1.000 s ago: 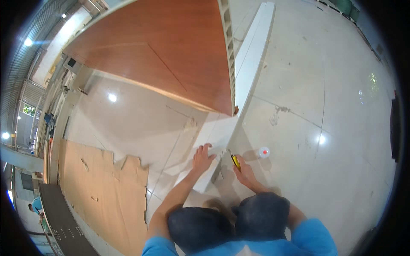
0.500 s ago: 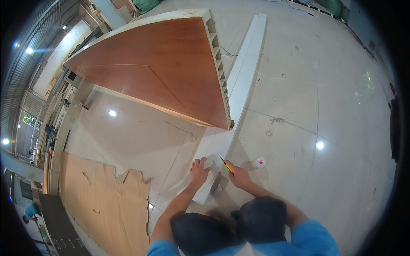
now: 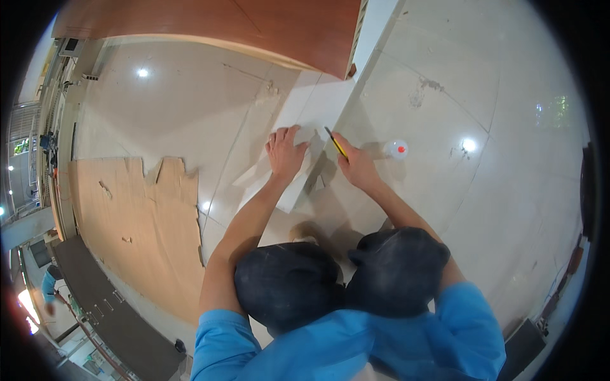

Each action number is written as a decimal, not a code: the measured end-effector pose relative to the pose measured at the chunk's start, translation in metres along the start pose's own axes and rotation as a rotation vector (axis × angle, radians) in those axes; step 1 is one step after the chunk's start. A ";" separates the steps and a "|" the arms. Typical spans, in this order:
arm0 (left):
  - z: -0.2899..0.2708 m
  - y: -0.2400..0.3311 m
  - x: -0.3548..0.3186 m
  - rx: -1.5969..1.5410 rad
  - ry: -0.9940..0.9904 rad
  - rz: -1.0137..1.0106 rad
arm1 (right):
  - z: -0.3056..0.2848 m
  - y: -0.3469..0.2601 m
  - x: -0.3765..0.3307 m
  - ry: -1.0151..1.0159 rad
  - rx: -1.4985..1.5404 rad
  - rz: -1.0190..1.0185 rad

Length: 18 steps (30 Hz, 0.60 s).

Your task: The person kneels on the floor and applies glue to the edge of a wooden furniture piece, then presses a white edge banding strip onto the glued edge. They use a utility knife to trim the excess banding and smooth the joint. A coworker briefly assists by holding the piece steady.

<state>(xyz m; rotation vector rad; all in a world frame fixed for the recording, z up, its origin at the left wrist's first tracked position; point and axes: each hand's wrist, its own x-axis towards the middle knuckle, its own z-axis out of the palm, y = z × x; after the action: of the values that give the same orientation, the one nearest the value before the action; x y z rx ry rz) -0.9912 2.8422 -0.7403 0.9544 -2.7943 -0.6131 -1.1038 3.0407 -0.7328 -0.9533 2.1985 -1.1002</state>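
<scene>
My left hand (image 3: 286, 154) lies with spread fingers on the near end of a long white board (image 3: 323, 100) on the floor. Around a yellow and black utility knife (image 3: 337, 145) the fingers of my right hand (image 3: 358, 169) are closed, just off the board's right edge. The blade end points away from me, toward the board. White flaps or scraps show by the board's near end, but their exact form is hard to make out. To the right of my right hand stands a small whitish bottle (image 3: 398, 150) with a red tip.
A large reddish-brown wooden panel (image 3: 254, 28) rests over the board's farther part. Left of me a torn-edged brown sheet (image 3: 136, 222) lies on the tiled floor (image 3: 438, 190). Beyond it is a dark long panel (image 3: 117, 311), with another person (image 3: 51, 286) at the far left.
My view has tipped downward, so the board, panel and brown sheet sit higher in the picture. Both hands stay by the board's near end, the knife still in my right hand.
</scene>
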 end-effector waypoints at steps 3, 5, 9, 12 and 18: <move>-0.003 0.004 0.001 -0.040 -0.016 0.006 | -0.001 -0.007 0.001 -0.024 -0.046 -0.005; -0.002 0.004 0.004 -0.083 0.004 0.043 | 0.002 -0.009 0.004 -0.033 -0.089 -0.014; 0.006 0.001 0.006 -0.135 0.003 0.016 | 0.010 -0.005 0.013 -0.031 -0.146 -0.039; 0.013 0.001 0.005 -0.155 0.038 -0.010 | 0.015 -0.004 0.015 -0.051 -0.204 -0.038; 0.018 0.001 0.006 -0.182 0.057 -0.057 | 0.021 -0.009 0.014 -0.077 -0.342 -0.028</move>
<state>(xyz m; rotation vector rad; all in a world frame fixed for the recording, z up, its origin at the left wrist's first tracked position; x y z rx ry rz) -1.0011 2.8453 -0.7568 0.9998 -2.6161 -0.8186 -1.0947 3.0159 -0.7385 -1.1496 2.3593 -0.6960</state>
